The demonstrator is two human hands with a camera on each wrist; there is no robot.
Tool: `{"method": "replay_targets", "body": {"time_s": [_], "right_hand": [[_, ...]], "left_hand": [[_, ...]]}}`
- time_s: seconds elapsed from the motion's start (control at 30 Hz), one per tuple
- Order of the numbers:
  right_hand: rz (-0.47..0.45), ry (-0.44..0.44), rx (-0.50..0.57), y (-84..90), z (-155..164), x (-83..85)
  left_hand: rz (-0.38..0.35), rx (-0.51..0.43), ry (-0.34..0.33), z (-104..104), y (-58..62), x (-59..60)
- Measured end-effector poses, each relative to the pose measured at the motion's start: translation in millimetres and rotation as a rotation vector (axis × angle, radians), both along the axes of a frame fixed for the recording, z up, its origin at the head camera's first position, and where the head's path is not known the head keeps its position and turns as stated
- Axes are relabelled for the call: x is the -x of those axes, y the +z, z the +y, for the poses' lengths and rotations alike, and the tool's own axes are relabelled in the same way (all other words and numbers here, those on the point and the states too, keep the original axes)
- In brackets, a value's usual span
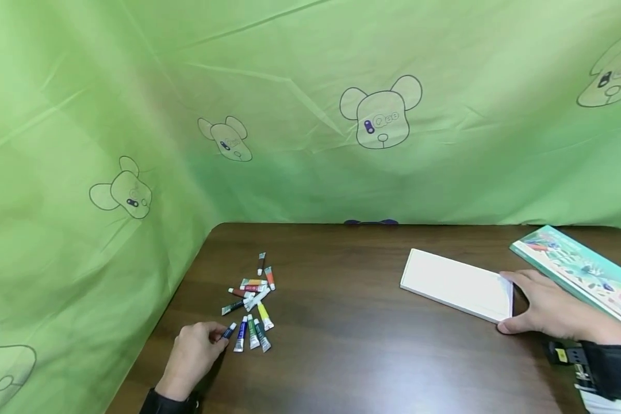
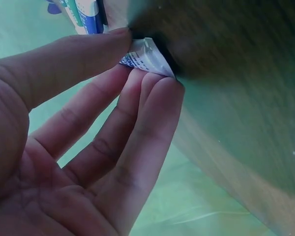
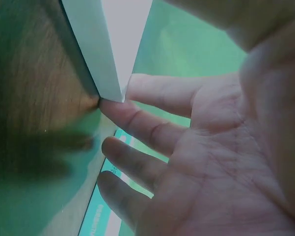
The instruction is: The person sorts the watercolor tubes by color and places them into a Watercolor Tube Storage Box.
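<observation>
At the table's left, my left hand pinches one dark-blue paint tube by its crimped end; eleven tubes lie loose. My right hand, fingers spread, touches one white box.

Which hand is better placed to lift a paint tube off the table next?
Left. The left hand already pinches the crimped end of the dark blue paint tube, beside the other small tubes. The right hand rests against the flat white box, well away.

Dark wood bench. Paint tubes clustered at left. White box at right, lying flat. Green illustrated box just beyond it, near right edge.
</observation>
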State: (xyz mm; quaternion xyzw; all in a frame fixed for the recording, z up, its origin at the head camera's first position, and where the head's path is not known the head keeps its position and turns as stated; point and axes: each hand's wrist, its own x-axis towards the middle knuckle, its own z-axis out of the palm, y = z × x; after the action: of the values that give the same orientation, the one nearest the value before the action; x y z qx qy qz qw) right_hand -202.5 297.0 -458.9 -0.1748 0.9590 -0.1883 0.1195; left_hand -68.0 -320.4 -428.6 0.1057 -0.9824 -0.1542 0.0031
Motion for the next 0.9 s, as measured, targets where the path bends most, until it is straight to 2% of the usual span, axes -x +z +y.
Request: {"method": "replay_targets", "body": {"time_s": [0.17,0.9], "right_hand": [[0.025,0.04,0.009,3.5,-7,-2.2],[0.014,0.075,0.046,7.5,-39,-12.5]], "left_hand": [[0.022,-0.009,0.003,-3,-3.1,-5.2],[0.009,-0.036,0.034,-1,0.0,-4.3]]}}
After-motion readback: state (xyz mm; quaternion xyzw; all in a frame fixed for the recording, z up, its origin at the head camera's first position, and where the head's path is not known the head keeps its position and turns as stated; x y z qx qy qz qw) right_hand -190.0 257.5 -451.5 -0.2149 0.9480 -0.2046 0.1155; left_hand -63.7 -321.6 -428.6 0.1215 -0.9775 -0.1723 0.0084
